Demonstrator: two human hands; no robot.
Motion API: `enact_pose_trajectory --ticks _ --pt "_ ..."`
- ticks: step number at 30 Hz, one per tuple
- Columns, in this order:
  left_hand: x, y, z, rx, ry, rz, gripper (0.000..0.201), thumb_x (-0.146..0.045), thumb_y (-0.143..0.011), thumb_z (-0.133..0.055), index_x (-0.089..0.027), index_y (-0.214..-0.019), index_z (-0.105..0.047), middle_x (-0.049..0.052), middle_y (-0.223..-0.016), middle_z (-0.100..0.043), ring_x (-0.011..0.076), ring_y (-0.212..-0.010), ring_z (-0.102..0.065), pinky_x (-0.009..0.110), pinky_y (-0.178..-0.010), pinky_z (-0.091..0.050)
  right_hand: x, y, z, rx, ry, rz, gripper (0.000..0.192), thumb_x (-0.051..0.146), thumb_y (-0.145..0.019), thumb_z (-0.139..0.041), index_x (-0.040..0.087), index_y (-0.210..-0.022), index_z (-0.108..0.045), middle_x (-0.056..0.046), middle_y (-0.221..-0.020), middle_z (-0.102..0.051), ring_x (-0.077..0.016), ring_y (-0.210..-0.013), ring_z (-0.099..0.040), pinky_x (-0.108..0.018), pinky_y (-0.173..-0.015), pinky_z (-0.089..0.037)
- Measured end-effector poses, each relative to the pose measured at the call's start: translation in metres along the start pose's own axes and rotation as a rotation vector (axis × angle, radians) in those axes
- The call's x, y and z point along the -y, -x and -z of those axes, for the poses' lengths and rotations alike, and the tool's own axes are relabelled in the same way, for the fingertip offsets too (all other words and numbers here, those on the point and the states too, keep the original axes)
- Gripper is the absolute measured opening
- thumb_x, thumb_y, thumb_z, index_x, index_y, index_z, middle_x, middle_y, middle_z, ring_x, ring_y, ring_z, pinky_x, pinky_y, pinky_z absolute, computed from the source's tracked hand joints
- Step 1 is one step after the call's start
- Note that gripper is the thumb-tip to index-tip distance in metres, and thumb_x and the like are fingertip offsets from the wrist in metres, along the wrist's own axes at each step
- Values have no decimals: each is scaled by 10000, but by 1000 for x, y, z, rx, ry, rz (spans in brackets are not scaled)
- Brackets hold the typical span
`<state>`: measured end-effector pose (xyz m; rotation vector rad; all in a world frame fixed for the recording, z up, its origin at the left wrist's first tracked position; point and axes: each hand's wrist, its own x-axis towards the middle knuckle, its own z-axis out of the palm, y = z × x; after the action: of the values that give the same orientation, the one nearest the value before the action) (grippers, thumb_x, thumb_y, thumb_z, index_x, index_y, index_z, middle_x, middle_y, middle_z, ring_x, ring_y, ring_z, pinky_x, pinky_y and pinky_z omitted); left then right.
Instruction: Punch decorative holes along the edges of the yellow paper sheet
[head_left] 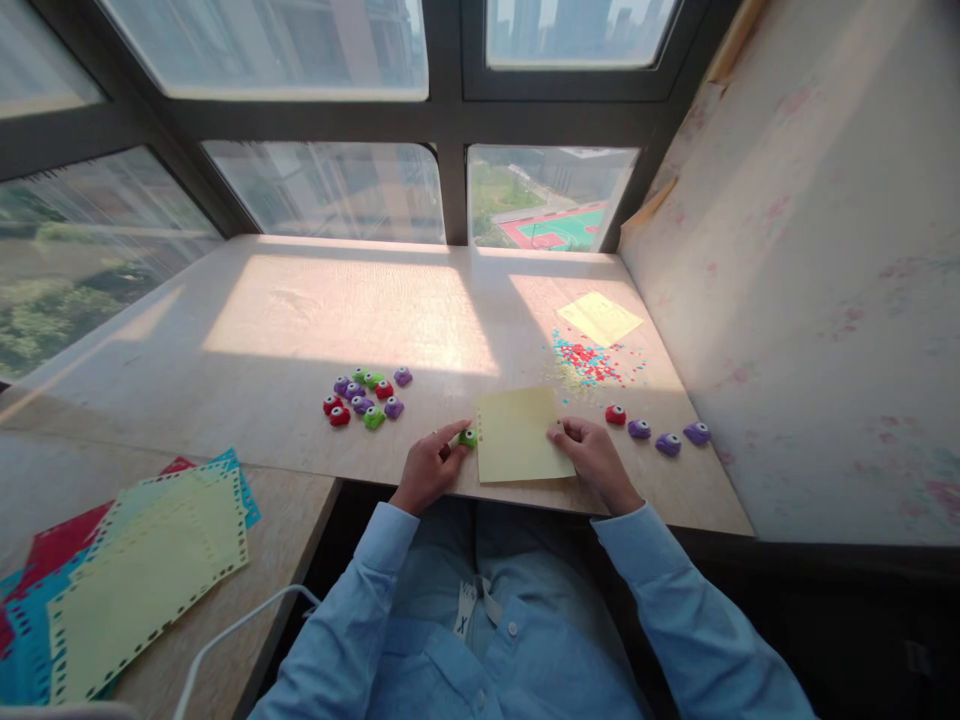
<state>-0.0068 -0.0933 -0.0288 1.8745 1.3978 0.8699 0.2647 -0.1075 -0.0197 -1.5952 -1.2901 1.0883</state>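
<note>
Beside left fingers (451,431) pinching a green punch (469,438), yellow paper (519,437) gripped by the right fingers (573,432) could tear if tugged.

Fingers of the left hand (429,468) cover part of a green punch (468,438) — how far the pale yellow sheet (521,435) reaches into it cannot be told. The right hand (598,462) hides some of the sheet's right edge. The punched sheets (161,565) run out of view at left, lower ones mostly covered. Individual confetti (589,362) shapes are too small to tell — the white cable (225,638) is cut off below.
</note>
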Motion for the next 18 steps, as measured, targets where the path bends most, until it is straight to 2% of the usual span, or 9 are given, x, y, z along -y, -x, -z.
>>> enact_pose_trajectory --ticks 4,6,10,18 --pt "0 2 0 -48 41 -41 453 -267 -836 -615 -180 -1280 -607 65 -1054 -698 70 -540 -486 213 -540 -470 -2 -5 -3 -7 6 -4 347 476 -765 -622 160 -853 -737 -48 -743 -729 -236 -720 -654 -302 -591 -484" --pt "0 4 -1 -68 42 -58 405 -269 -846 -606 -189 -1243 -618 76 -1125 -684 71 -557 -496 215 -552 -483 -2 -8 -4 7 -7 -10 353 480 -760 -622 159 -854 -735 -49 -758 -733 -232 -715 -650 -295 -583 -473" --pt "-1 6 -3 -82 12 -48 341 -256 -877 -573 -185 -1204 -638 72 -1061 -710 82 -573 -506 220 -580 -487 1 -13 -5 34 -75 -30 352 475 -748 -631 156 -864 -726 -53 -805 -740 -224 -719 -639 -286 -572 -451" --pt "-4 7 -6 -118 -24 10 343 -259 -887 -554 -173 -1203 -655 40 -899 -710 78 -552 -494 206 -564 -464 3 -10 1 71 -166 -51 381 511 -737 -658 161 -878 -715 -50 -815 -736 -219 -716 -632 -288 -589 -442"
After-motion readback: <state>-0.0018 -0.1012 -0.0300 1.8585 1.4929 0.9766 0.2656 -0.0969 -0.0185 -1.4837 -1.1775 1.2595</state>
